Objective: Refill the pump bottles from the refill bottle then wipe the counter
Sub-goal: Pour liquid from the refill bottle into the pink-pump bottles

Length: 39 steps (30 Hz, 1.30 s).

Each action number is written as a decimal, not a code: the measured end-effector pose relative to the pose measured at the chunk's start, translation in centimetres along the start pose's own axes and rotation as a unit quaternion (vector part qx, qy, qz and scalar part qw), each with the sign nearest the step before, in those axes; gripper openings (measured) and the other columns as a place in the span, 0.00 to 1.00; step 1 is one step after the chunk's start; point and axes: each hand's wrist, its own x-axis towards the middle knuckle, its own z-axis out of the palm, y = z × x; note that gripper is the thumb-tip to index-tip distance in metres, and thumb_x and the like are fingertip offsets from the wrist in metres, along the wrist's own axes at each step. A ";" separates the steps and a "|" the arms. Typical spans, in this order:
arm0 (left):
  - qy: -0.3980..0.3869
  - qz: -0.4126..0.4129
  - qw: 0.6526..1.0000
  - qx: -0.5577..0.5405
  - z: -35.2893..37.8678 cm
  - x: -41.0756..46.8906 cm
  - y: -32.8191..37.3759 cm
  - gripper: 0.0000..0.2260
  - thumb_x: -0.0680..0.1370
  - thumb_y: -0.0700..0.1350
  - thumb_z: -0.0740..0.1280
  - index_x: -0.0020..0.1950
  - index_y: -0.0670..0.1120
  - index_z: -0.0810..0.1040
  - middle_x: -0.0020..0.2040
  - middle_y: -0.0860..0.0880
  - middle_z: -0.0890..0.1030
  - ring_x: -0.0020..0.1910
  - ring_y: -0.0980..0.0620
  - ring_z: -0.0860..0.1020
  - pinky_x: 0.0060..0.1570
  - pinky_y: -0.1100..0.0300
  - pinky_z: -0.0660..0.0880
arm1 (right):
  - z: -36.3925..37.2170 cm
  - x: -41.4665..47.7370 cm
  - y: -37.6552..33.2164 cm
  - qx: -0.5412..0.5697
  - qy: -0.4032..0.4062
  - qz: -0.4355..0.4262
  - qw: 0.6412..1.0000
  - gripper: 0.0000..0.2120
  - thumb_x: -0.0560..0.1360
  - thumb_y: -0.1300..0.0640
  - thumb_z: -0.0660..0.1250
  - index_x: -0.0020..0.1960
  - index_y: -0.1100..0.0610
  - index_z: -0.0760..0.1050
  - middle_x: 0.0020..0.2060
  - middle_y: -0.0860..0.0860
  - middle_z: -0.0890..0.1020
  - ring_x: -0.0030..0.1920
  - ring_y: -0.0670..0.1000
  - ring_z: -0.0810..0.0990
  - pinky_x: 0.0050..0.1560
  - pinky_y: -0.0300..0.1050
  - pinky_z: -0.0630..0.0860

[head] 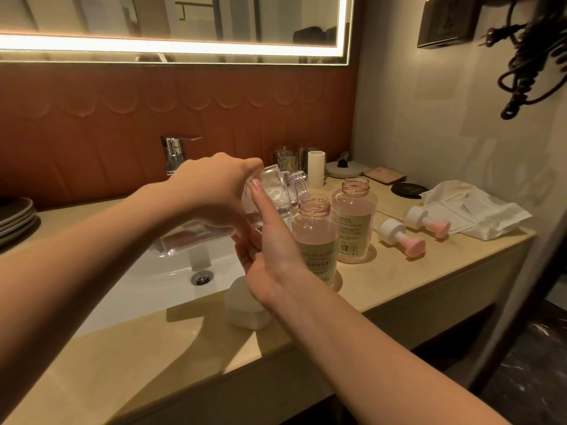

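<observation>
My left hand (214, 191) grips a clear refill bottle (276, 191) tilted on its side, its open neck just above the mouth of the nearer pink pump bottle (314, 237). My right hand (270, 250) lies with straight fingers against the refill bottle's underside, beside that pink bottle. A second open pink pump bottle (354, 219) stands just behind and to the right. Two white-and-pink pump heads (399, 236) (426, 222) lie on the counter (414, 280) to the right. A white cap (245, 308) sits near the counter's front edge.
A white sink (138, 289) with a chrome tap (175, 151) lies to the left. Grey plates (17, 216) are stacked far left. A white cloth (478, 210), a black round lid (409, 190), a white cylinder (316, 168) and metal cups (283, 161) sit at the back right.
</observation>
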 end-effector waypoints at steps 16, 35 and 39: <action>-0.009 -0.001 1.000 0.007 -0.4 0.3 -0.1 0.38 0.58 0.60 0.79 0.62 0.52 0.66 0.45 0.51 0.77 0.44 0.46 0.76 0.39 0.53 0.76 | 0.2 -0.2 -0.4 0.011 -0.002 0.012 1.000 0.20 0.67 0.39 0.73 0.43 0.55 0.75 0.43 0.53 0.75 0.45 0.49 0.71 0.47 0.40 0.69; -0.040 -0.003 0.999 0.022 -0.7 0.9 -0.2 0.42 0.59 0.58 0.79 0.68 0.53 0.64 0.53 0.49 0.80 0.50 0.47 0.77 0.47 0.49 0.79 | 0.4 -0.5 -0.7 0.026 -0.014 0.018 0.999 0.18 0.67 0.39 0.72 0.45 0.52 0.74 0.49 0.55 0.77 0.48 0.50 0.72 0.47 0.39 0.70; -0.043 -0.001 0.999 0.024 -0.9 0.9 -0.3 0.43 0.59 0.59 0.79 0.68 0.52 0.64 0.54 0.49 0.80 0.50 0.47 0.77 0.47 0.48 0.79 | 0.5 -0.6 -0.7 0.030 -0.015 0.016 0.999 0.16 0.68 0.40 0.71 0.42 0.51 0.72 0.57 0.58 0.80 0.50 0.50 0.73 0.49 0.39 0.70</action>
